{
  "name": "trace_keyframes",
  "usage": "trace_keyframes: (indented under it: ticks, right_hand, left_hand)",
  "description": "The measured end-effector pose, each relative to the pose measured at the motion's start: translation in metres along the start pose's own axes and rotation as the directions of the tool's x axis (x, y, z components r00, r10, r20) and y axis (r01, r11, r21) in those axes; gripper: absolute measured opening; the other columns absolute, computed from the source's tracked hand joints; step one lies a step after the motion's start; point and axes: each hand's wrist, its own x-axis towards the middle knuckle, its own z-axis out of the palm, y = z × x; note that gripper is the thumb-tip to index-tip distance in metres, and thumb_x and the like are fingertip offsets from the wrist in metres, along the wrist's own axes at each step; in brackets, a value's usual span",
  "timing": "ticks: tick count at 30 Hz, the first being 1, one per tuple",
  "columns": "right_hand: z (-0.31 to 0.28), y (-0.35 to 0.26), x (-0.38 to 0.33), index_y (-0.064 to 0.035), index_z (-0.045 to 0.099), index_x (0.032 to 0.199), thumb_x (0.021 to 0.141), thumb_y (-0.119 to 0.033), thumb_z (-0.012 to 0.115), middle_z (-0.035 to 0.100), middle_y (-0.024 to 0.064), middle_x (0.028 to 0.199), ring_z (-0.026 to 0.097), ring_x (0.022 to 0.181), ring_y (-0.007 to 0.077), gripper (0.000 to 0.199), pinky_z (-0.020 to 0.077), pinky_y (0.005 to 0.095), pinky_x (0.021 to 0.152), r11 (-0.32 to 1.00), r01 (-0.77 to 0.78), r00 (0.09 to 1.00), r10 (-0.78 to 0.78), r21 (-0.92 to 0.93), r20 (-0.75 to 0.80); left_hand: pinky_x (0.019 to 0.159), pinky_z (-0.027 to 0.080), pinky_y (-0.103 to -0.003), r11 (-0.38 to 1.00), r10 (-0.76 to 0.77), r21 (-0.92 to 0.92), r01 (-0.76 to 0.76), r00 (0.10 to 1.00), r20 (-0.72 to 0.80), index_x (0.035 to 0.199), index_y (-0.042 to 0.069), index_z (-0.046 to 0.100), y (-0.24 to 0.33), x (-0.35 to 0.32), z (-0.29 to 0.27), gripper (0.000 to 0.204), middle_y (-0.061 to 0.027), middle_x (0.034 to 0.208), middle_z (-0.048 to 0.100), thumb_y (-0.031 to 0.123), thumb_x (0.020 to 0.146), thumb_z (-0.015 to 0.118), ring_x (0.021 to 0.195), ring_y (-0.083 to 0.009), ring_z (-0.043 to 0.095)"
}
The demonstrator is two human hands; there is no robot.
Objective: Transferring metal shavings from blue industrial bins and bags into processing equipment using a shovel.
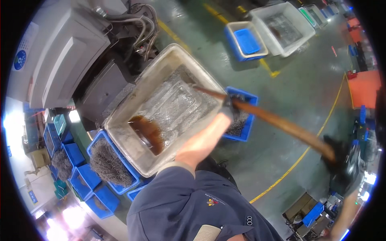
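Observation:
A large off-white tub point(146, 92) stands before me, its bottom coated in glistening grey material. A brown, wet-looking patch point(148, 134) lies in its near left corner. A long wooden-handled tool point(285, 126) slants across the tub's right rim. Its far end reaches down inside, where the head is too blurred to name. My left hand point(228, 106), in a black glove, is closed round the shaft above that rim. Far to the right, my dark-gloved right hand point(341, 160) grips the handle's upper end, smeared by motion.
A grey machine point(72, 52) with hoses stands at the left. Blue bins with tangled grey shavings point(108, 160) flank the tub's left side; another blue bin point(251, 120) sits right. Beyond are a white tub point(287, 50) and a blue-and-white bin point(261, 52). Yellow lines mark the green floor.

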Motion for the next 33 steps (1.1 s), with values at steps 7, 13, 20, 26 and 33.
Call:
trace_keyframes:
  ticks: [7,13,20,26,33]
  right_hand:
    - [0.115,-0.055,-0.071,-0.0124,0.045,0.132,0.074,-0.019,0.066,0.059,0.0162,0.079,0.06,0.077,0.0346,0.062,0.0483,0.0455,0.07,0.997,-0.078,0.996,0.077,0.026,0.039]
    - [0.142,-0.072,-0.056,-0.01,0.052,0.124,0.075,-0.014,0.063,0.065,0.0149,0.073,0.063,0.058,0.0286,0.051,0.0517,0.038,0.061,0.819,-0.141,0.99,0.116,0.556,0.08]
    - [0.133,-0.098,-0.02,-0.0111,0.052,0.126,0.078,-0.012,0.061,0.062,0.0118,0.07,0.062,0.056,0.0203,0.048,0.0501,0.0345,0.057,0.485,-0.532,0.84,0.2,0.694,0.504]
    - [0.181,-0.102,-0.023,-0.0118,0.051,0.126,0.079,-0.011,0.06,0.061,0.0119,0.068,0.062,0.055,0.0206,0.048,0.0497,0.0351,0.055,0.731,-0.221,0.974,0.127,0.645,0.188]
    - [0.25,-0.096,-0.017,-0.0134,0.049,0.127,0.078,-0.012,0.062,0.062,0.0128,0.071,0.063,0.06,0.0264,0.052,0.0506,0.0389,0.057,0.791,-0.146,0.989,0.128,0.595,0.072]
  left_hand:
    - [0.1,0.036,-0.036,0.917,-0.248,0.289,0.273,0.961,-0.123,0.133,0.009,0.041,-0.051,0.069,-0.148,0.052,-0.0116,0.128,0.051,0.042,0.095,0.031,0.12,-0.0249,0.045]
    - [0.081,0.045,-0.045,0.844,-0.206,0.492,0.213,0.976,-0.068,0.107,0.01,0.055,-0.021,0.046,-0.145,0.045,-0.0112,0.102,0.059,0.049,0.09,0.041,0.092,-0.0311,0.054]
    - [0.067,0.048,-0.04,0.928,-0.326,0.1,0.359,0.912,-0.249,0.085,0.01,0.058,0.015,0.078,-0.146,0.034,-0.0074,0.07,0.056,0.043,0.087,0.052,0.068,-0.0262,0.055]
    - [0.071,0.048,-0.038,0.935,-0.272,0.181,0.304,0.945,-0.183,0.096,0.009,0.06,0.027,0.095,-0.162,0.033,-0.0064,0.076,0.059,0.04,0.085,0.054,0.073,-0.0235,0.056]
    - [0.071,0.047,-0.038,0.881,-0.444,-0.161,0.445,0.895,0.044,0.089,0.012,0.057,0.025,0.153,-0.216,0.033,-0.0051,0.077,0.057,0.044,0.083,0.054,0.074,-0.0232,0.055]
